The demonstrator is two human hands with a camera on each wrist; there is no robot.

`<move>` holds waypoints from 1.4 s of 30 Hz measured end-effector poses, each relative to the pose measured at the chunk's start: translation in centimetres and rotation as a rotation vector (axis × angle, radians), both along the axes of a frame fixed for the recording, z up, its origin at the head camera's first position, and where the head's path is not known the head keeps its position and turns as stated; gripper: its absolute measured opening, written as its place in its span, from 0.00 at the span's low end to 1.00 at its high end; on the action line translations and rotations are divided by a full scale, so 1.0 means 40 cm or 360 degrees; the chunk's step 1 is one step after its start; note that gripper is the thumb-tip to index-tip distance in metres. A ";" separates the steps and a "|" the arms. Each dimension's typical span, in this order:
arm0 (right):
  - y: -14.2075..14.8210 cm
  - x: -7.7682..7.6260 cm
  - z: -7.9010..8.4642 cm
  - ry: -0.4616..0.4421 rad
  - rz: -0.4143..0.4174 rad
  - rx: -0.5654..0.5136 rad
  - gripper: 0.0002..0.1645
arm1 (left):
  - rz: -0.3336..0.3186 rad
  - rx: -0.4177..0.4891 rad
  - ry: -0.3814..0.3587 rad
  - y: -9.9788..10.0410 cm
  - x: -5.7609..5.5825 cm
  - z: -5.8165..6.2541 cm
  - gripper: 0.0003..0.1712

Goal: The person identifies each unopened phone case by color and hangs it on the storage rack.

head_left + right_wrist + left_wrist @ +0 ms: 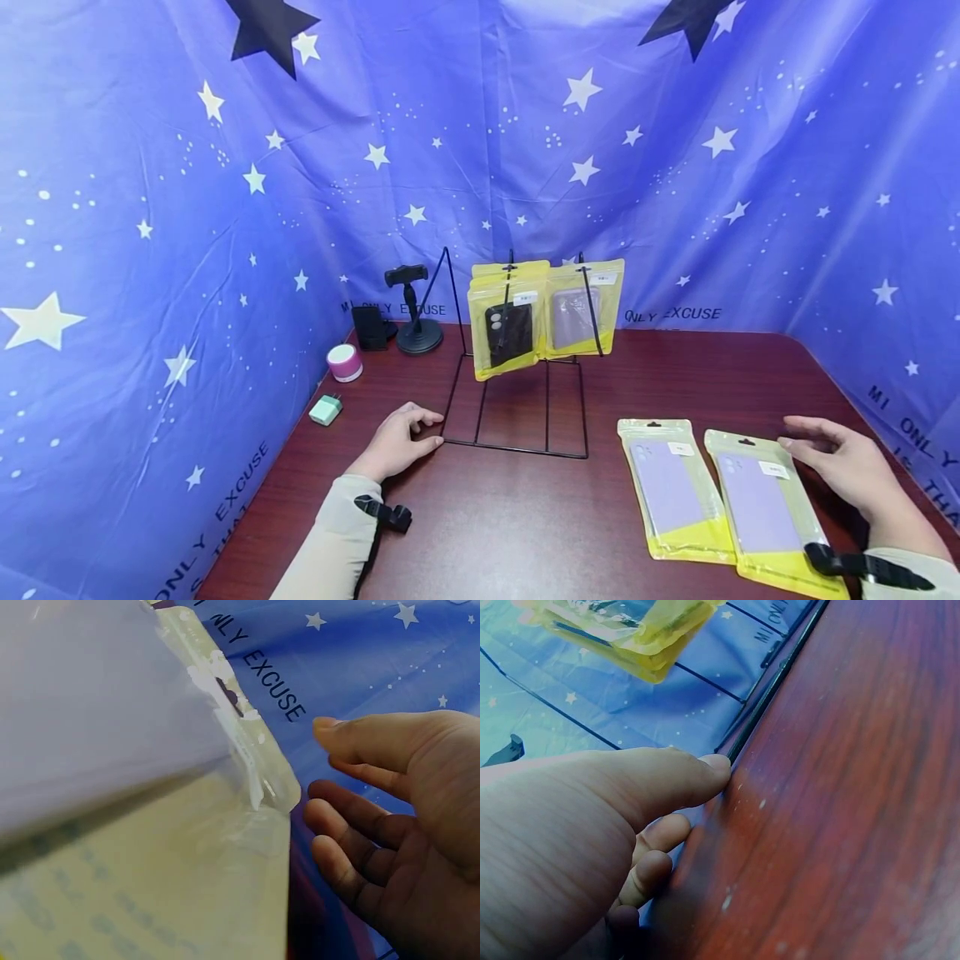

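My left hand point(397, 437) touches the front left corner of the base of a black wire display rack point(513, 451). In the left wrist view its thumb point(682, 776) meets the end of the thin black rod, with other fingers bent below. Phone cases in yellow zip bags hang from the rack: a bagged black case point(512, 337) on the left, a bagged purple case point(576, 321) on the right. Two more bagged purple cases point(667, 487) point(757, 500) lie flat at the right. My right hand point(851, 467) hovers beside the rightmost bag's top edge, holding nothing, fingers loosely bent.
At the back left stand a black phone stand point(418, 333) and a black rectangular holder point(371, 327). A pink and white round item point(345, 363) and a pale green charger plug point(326, 409) sit near the left edge. A blue starry cloth point(480, 167) surrounds the table.
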State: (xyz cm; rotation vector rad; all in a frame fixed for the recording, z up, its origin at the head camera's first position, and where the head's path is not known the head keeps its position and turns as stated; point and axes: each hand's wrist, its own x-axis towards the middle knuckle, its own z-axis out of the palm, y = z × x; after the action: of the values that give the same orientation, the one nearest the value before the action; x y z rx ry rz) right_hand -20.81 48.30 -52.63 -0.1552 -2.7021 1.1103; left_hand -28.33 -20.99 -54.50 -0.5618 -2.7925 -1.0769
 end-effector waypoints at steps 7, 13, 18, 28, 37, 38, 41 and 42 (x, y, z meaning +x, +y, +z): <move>-0.007 -0.005 -0.013 -0.0044 0.0034 0.0051 0.36 | 0.0007 -0.0002 -0.0010 0.002 0.004 0.005 0.19; -0.014 -0.006 -0.017 -0.0036 0.0056 0.0091 0.34 | 0.0005 -0.0003 -0.0009 0.004 0.004 0.007 0.19; -0.019 -0.007 -0.005 -0.0058 0.0039 0.0164 0.30 | 0.0003 -0.0002 0.0006 0.003 0.002 0.005 0.19; -0.025 0.005 0.003 -0.0170 0.0091 0.0240 0.18 | -0.0003 0.0007 0.0026 0.000 -0.001 -0.004 0.19; 0.004 0.013 0.012 -0.0192 0.0164 0.0285 0.17 | -0.0003 0.0018 0.0041 -0.002 -0.004 -0.012 0.19; 0.008 0.015 0.013 -0.0185 0.0164 0.0257 0.17 | -0.0005 0.0020 0.0040 -0.002 -0.004 -0.013 0.19; 0.018 0.018 0.016 -0.0174 0.0162 0.0133 0.21 | -0.0006 0.0014 0.0039 -0.002 -0.005 -0.013 0.19; 0.020 0.021 0.016 -0.0167 0.0147 0.0085 0.21 | -0.0007 0.0013 0.0039 -0.003 -0.005 -0.013 0.19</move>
State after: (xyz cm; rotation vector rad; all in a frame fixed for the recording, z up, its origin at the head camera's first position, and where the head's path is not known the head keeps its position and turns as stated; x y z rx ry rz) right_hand -19.98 49.08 -52.01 -0.0832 -2.8556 1.0823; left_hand -28.54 -21.09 -55.00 -0.5765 -2.7663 -1.0746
